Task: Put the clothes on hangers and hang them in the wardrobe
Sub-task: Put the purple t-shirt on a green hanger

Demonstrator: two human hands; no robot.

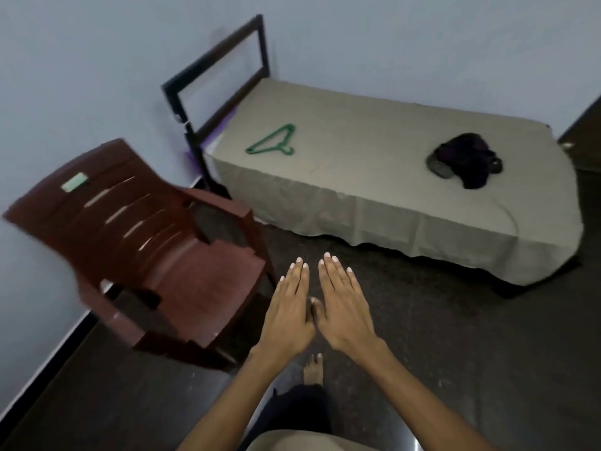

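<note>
My left hand (290, 315) and right hand (344, 307) were held out flat side by side, fingers straight, holding nothing. Beyond them, a green hanger (272, 141) and dark bundled clothes (465, 159) lay well apart on the bed (374, 196). A brown chair (140, 242) bore a pale, unreadable label (74, 182).

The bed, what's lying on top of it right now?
On the bed lie a green hanger near the headboard end and a dark bundle of clothes toward the other. The sheet covers everything beneath.
</note>
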